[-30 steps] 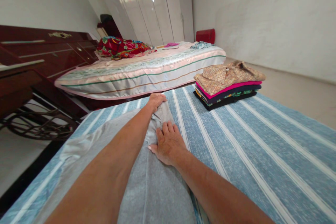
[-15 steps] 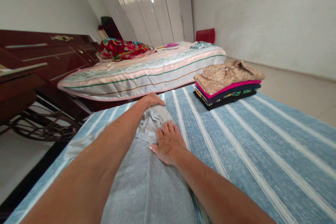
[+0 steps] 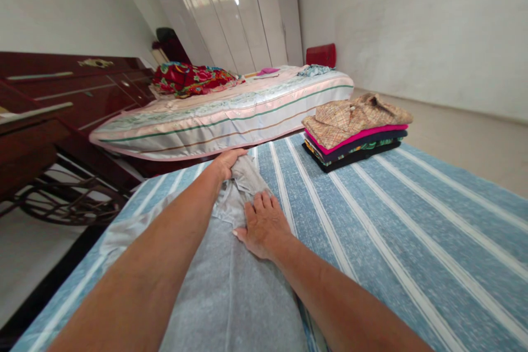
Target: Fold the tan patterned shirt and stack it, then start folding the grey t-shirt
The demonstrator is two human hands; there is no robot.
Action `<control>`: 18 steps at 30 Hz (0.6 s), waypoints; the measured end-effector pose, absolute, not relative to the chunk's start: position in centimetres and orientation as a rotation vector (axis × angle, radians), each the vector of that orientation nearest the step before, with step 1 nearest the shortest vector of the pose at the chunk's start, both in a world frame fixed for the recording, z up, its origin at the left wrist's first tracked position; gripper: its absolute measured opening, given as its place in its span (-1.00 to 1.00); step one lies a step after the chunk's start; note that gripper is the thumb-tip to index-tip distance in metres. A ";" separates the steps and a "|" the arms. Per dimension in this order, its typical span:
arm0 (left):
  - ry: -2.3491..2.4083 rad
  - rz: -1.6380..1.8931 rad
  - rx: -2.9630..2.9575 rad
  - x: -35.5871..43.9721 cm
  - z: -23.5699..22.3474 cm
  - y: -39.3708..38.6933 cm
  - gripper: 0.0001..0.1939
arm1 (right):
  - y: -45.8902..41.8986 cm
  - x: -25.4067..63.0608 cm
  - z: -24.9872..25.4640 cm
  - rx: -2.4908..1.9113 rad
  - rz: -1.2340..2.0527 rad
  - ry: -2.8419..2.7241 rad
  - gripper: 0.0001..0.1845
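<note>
A grey shirt (image 3: 231, 286) lies stretched lengthwise before me on a blue-and-white striped sheet (image 3: 371, 220). Its far end is bunched and wrinkled, and a lighter sleeve-like part (image 3: 124, 234) spreads out to the left, partly behind my left forearm. At that far end, my left hand (image 3: 230, 163) is closed on the cloth's edge; its fingertips are partly hidden. My right hand (image 3: 268, 224) rests flat on the shirt's right side, just below the wrinkles, with its thumb apart from the fingers.
Folded clothes in a stack (image 3: 357, 126), a tan checked shirt on top, sit at the right far edge. Beyond is a bed (image 3: 231, 121) with a red floral blanket (image 3: 193, 78). A dark wooden table with a metal wheel (image 3: 74, 198) stands left.
My left hand has shifted a little left, drawing the far edge of the shirt along, so more grey cloth shows beside it. My right hand stays in place.
</note>
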State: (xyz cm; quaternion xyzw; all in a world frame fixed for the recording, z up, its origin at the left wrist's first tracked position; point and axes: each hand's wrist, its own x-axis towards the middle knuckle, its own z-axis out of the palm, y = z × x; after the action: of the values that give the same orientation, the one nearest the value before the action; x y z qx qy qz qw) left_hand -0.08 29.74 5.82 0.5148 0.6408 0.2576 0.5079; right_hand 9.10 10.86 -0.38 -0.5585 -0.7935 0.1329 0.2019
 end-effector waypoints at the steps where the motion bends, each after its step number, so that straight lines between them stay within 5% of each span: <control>1: 1.556 0.636 1.254 0.1 5.5 29.7 -0.75 | 10.9 9.1 -0.4 -1.562 0.370 -2.214 -0.21; 10: 1.720 0.794 1.696 1.4 4.2 30.6 -0.94 | 10.9 9.0 -0.4 -1.564 0.372 -2.218 -0.21; 18: 1.637 0.462 2.097 2.0 4.4 30.8 -0.58 | 10.8 9.0 -0.4 -1.566 0.336 -2.221 -0.22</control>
State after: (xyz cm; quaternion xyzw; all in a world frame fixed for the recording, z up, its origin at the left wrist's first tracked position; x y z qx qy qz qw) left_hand 2.04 30.80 4.37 0.7578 0.5917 0.1669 0.2188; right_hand 9.01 10.85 -0.37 -0.5604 -0.7946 0.1202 0.2004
